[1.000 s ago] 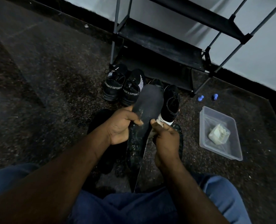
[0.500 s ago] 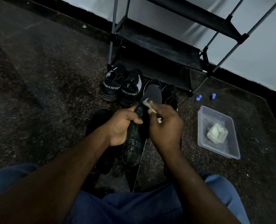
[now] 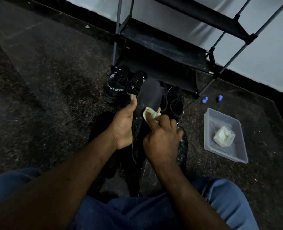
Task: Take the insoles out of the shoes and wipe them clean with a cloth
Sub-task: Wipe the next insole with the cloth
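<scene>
L hand (image 3: 124, 125) grips insole (image 3: 149, 95) by one edge, R hand (image 3: 162, 138) pinches cloth (image 3: 149, 114) onto its mid-face, shoes (image 3: 115, 88) at 12 o'clock, tub (image 3: 240, 156) at 3; risk: hard wipe vs. edge-only hold may flex insole, slipping it from L grip.

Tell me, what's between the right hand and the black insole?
A pale cloth. The right hand pinches it and presses it against the insole. The head view shows this plainly.
</scene>
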`<state>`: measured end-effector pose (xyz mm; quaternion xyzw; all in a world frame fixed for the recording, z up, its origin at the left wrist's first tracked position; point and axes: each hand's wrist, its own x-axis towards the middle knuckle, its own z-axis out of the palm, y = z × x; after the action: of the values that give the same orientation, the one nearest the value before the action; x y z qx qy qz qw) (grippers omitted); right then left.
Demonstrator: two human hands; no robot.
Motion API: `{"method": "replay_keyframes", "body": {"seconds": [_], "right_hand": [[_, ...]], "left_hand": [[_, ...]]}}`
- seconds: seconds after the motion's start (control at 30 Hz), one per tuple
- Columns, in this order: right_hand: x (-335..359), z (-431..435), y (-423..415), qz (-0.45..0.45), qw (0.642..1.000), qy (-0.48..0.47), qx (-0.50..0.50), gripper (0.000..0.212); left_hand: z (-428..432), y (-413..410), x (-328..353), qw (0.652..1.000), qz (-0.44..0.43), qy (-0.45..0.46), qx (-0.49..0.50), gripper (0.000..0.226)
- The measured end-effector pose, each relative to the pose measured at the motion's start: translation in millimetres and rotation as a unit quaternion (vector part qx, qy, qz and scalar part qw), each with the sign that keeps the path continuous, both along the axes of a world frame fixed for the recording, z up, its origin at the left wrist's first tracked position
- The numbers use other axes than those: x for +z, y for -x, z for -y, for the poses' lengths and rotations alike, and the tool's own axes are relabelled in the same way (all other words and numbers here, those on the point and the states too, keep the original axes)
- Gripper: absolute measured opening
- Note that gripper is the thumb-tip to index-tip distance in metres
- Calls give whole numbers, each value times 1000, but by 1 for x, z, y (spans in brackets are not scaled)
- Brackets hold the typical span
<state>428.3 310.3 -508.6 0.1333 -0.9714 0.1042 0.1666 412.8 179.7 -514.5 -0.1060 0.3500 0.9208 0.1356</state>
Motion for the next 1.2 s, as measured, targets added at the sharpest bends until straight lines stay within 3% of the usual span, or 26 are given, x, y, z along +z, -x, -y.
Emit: {"method": "replay_keyframes", "body": {"seconds": [0.27,0.43,0.53,0.63,0.7,0.77,0.9,1.03,1.2], "right_hand": [[8,8,4,111,991,66,-19,69],[-4,25,-2,165,956,242,7,67],[-4,29,1,163,946,278,33,64],[5,32,-7,123,969,196,88,65],[8,24,-6,71,991,82,76,71],[9,13,1,82,995,38,35,73],[10,12,5,144,986,73,30,75],[6,29,-8,138,963,220,76,70],[13,12,-3,83,994,49,50,77]], "left_hand": [[-5,-2,0,1000,0,15,-20,77],[-3,-2,0,998,11,70,-6,79],[0,-3,3,998,6,49,-33,84],[1,-1,2,1000,12,27,-9,75],[4,1,0,1000,10,9,-7,83],[8,1,-1,1000,5,-7,-30,95],[5,2,-4,997,2,3,-71,109],[2,7,-16,995,8,80,-53,115],[2,7,-14,998,-9,44,-33,101]]}}
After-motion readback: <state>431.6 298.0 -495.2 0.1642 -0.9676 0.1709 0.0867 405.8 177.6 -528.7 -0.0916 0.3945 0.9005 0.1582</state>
